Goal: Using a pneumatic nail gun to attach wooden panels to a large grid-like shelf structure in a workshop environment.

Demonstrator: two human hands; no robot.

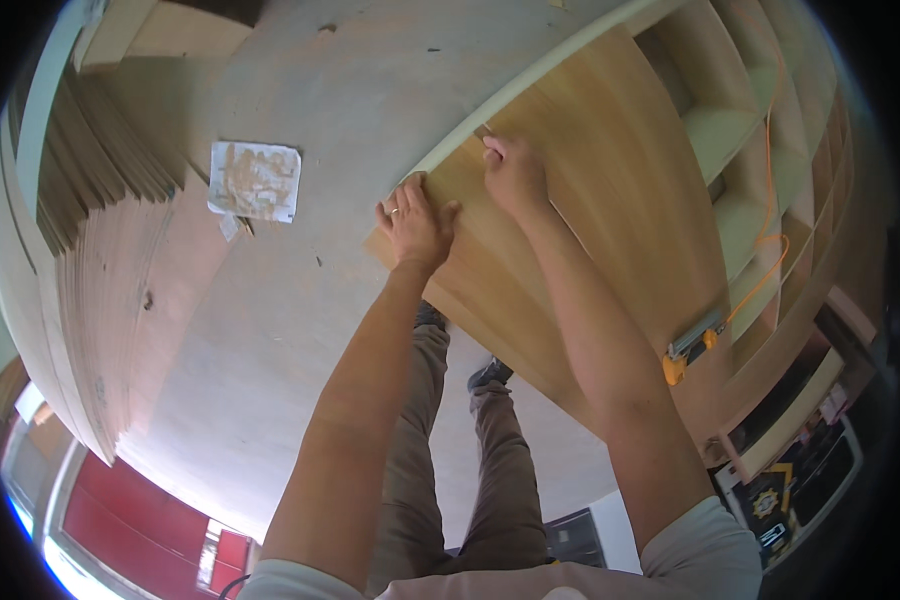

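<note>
A wide wooden panel point(630, 130) with light brown grain lies across the frame of a shelf unit. My left hand point(417, 222) rests on the panel's near left corner, thumb apart, fingertips reaching its pale long edge. Just to the right, my right hand point(515, 172) is closed in a pinch near the same edge. A small dark thin bit point(483, 131) shows at its fingertips; I cannot make out what it is. On the panel's right part lies a yellow and grey air nailer point(692, 345), apart from both hands.
An orange air hose point(770, 180) runs from the nailer over open shelf compartments point(725, 135) at right. Stacked boards point(120, 310) lean at left. A dusty white sheet point(255, 181) lies on the grey floor point(310, 110). My feet stand beside the panel's near edge.
</note>
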